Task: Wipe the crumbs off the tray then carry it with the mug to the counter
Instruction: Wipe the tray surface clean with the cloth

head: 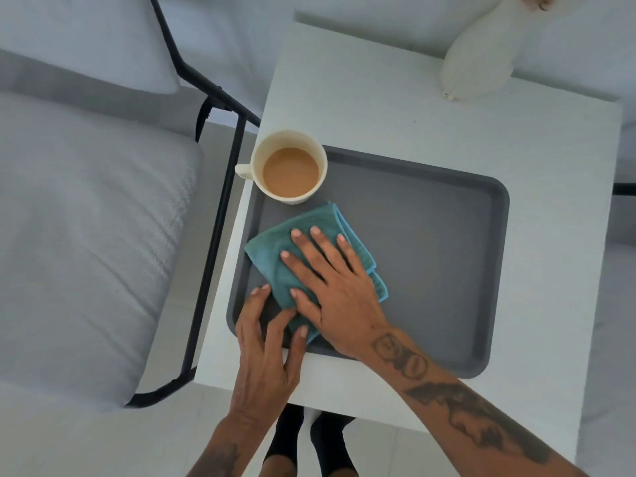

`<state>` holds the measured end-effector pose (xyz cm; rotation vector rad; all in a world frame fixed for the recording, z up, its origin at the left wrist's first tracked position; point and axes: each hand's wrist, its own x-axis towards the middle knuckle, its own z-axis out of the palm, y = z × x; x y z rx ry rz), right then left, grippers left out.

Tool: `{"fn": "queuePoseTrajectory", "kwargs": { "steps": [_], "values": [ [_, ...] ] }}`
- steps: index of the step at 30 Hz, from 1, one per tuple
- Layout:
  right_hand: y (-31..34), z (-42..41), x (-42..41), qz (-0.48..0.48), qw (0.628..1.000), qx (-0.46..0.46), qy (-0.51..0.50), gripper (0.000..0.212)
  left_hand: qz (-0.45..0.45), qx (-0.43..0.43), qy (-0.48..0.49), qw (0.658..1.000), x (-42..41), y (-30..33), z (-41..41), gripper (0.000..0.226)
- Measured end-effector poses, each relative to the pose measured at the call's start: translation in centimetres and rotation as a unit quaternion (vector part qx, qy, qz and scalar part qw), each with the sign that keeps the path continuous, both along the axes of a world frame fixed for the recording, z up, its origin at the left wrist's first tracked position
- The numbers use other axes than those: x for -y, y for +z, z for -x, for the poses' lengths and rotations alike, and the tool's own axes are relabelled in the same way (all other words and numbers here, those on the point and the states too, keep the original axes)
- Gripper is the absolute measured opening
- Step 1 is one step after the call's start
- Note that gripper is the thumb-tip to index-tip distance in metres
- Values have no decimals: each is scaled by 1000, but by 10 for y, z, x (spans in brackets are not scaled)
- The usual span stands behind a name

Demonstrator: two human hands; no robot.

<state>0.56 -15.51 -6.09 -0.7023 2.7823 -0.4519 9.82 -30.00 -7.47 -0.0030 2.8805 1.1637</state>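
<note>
A dark grey tray (430, 242) lies on a small white table (413, 125). In the tray's far left corner stands a cream mug (290, 166) of milky coffee, handle pointing left. A folded teal cloth (272, 249) lies on the tray's left half. My right hand (330, 287) presses flat on the cloth, fingers spread. At the tray's near left corner rests my left hand (265, 349), fingers spread over the rim, fingertips touching the cloth's near edge. No crumbs are visible on the tray.
A white vase (478, 60) stands at the table's far right edge. A grey cushioned chair (86, 235) with a black metal frame (220, 215) sits close on the left. My feet in black socks (309, 445) stand on the pale floor below the table's near edge.
</note>
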Motion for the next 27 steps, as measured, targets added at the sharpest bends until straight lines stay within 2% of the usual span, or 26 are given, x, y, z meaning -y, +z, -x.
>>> {"fn": "queuePoseTrajectory", "kwargs": {
  "steps": [5,9,12,15,18,21,24,27],
  "values": [
    [0,4,20,4,998,-16,-55,50,-36,11,-28,999,6,5,-1,46],
    [-1,-21,5,-7,999,-15,44,50,-64,7,3,998,9,8,1,63],
    [-4,-40,-20,-23,993,-4,115,52,11,12,-16,1000,4,6,1,70],
    [-4,-27,-43,-36,990,-16,136,50,108,19,-46,993,0,4,2,73],
    [-3,-2,-68,-56,995,-27,82,48,161,36,-58,985,-2,3,3,75],
    [2,16,-99,-81,996,-25,-35,47,210,52,-65,974,-4,4,2,74],
    [7,30,-132,-96,985,-6,-140,48,229,73,-70,968,-6,5,4,75],
    [11,22,-150,-115,972,10,-203,51,248,88,-77,962,-6,5,5,79]
  ]
}}
